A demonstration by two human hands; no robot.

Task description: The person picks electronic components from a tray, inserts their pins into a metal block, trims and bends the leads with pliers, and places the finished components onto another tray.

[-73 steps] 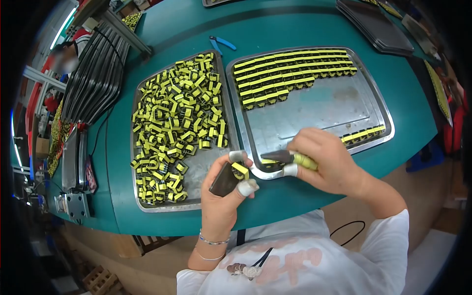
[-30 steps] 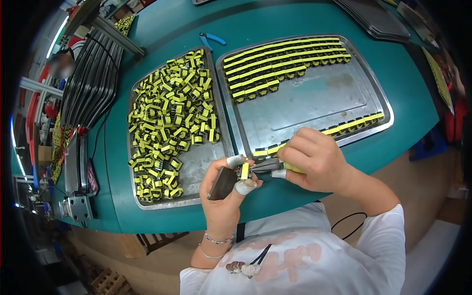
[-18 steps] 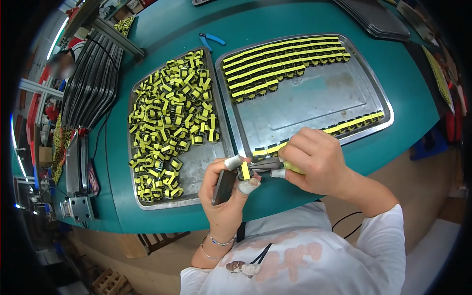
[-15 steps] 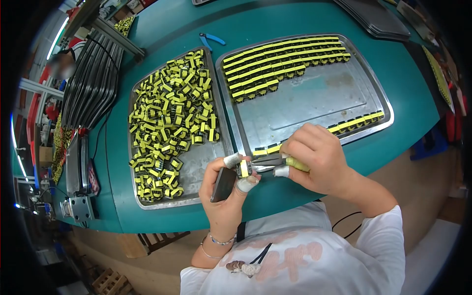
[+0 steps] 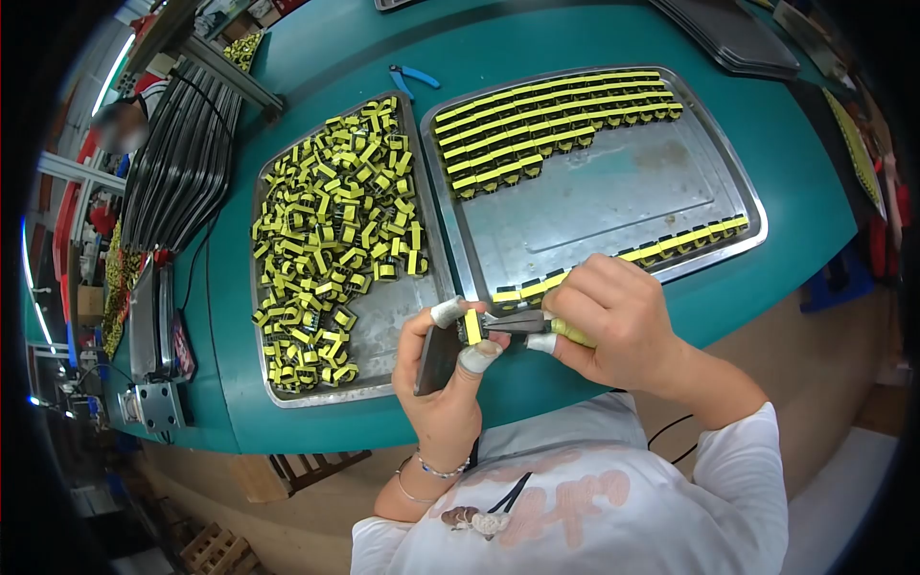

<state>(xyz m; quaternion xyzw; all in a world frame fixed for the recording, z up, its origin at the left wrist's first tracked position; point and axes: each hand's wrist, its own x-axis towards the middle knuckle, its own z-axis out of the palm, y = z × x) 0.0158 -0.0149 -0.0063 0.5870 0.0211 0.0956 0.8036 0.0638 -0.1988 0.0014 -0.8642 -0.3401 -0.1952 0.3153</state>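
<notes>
Between its taped thumb and finger, my left hand [image 5: 443, 407] pinches a small yellow-taped transformer [image 5: 472, 327]. A dark flat block [image 5: 438, 359] rests inside the same hand. My right hand [image 5: 618, 321] is closed around needle-nose pliers [image 5: 508, 324] with yellow-green grips. The plier jaws meet the right side of the transformer; their exact hold is too small to make out. Both hands are over the near edge of the right metal tray [image 5: 613, 187], where a row of transformers [image 5: 671, 246] lies along the rim.
Loose transformers [image 5: 335, 220] lie heaped in the left metal tray [image 5: 393, 331]. Ordered rows of transformers [image 5: 537, 120] fill the far part of the right tray. Blue cutters [image 5: 414, 77] lie behind the trays. Stacked dark trays [image 5: 182, 158] stand at left, others [image 5: 733, 38] at far right.
My right hand has moved slightly left and down, bringing the plier jaws onto the transformer's side. My left hand has turned the transformer and the dark block a little.
</notes>
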